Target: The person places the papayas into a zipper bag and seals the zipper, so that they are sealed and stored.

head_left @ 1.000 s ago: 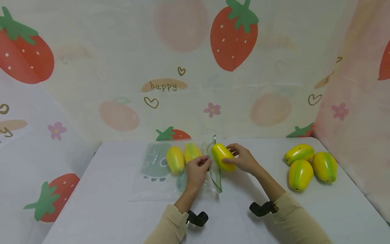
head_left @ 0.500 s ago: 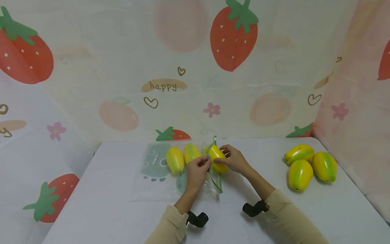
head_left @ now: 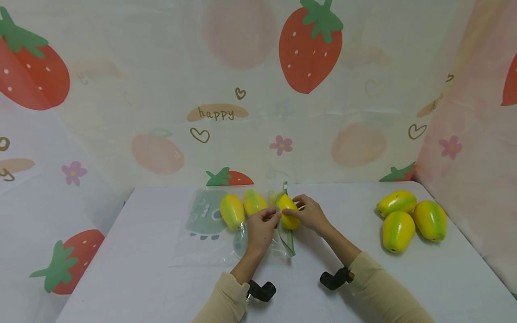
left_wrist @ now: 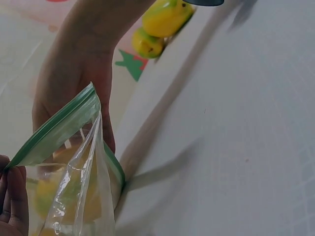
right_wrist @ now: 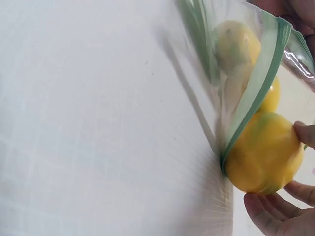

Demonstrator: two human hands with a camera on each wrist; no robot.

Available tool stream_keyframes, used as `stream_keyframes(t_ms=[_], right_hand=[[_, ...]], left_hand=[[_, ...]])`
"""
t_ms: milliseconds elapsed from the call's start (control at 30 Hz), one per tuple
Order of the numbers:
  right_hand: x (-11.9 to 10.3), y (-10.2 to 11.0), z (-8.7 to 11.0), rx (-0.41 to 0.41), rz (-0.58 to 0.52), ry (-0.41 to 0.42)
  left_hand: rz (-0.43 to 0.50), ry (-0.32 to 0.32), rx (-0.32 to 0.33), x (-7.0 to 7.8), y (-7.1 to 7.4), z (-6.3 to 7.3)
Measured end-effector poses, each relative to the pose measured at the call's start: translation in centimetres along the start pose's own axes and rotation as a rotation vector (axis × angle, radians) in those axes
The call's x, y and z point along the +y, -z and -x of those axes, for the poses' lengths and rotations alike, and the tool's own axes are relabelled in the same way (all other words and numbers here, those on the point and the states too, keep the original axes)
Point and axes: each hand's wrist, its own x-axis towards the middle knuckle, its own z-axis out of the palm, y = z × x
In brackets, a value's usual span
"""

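A clear zip bag [head_left: 208, 251] with a green zip edge and a printed cartoon lies flat, its mouth to the right. Inside rest two yellow-green papayas [head_left: 232, 212], the right one partly behind my left hand [head_left: 260, 231]. That hand pinches the upper layer of the bag's mouth; in the left wrist view the green edge [left_wrist: 54, 125] stands lifted. My right hand [head_left: 314, 216] grips another papaya [head_left: 289, 216] between thumb and fingers at the mouth. In the right wrist view the held papaya [right_wrist: 266, 152] touches the green zip edge [right_wrist: 268, 73], its far end hidden.
Three more papayas [head_left: 397, 232] sit grouped at the table's right side. The white-covered table [head_left: 133, 278] meets a strawberry-print backdrop [head_left: 311, 112] behind. Black wrist cameras [head_left: 262, 290] hang from both wrists.
My right hand has moved left with the papaya, bringing it from just right of the bag's mouth up into the opening. My left hand stays in place on the bag.
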Motion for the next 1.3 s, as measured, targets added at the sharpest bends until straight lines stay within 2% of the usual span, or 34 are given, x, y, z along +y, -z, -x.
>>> stream_keyframes(t_ms=[233,367,600,700,933,1133,1300], right_hand=[[0.0,-0.4,0.1,0.004,-0.072,-0.018],[0.2,-0.4,0.2,-0.048,-0.096,0.004],[1.1,-0.2,0.0,-0.151,-0.139,0.086],[1.2,-0.2,0.0,-0.139,-0.122,0.091],[0.9,0.0,0.1,-0.043,-0.026,0.078],[0.6,0.0,0.0,-0.054,-0.063,0.079],[0.6,0.0,0.0,-0.121,-0.085,0.185]], left_hand=[[0.001,-0.020,0.010,0.0,-0.1,0.0],[0.014,-0.028,0.012,-0.1,-0.1,0.0],[0.026,0.008,0.011,-0.1,-0.1,0.0],[0.022,0.007,0.007,-0.2,-0.1,0.0],[0.017,0.009,0.001,-0.3,-0.3,0.0],[0.016,-0.010,0.010,-0.4,-0.2,-0.1],[0.035,-0.074,0.018,-0.3,-0.4,0.0]])
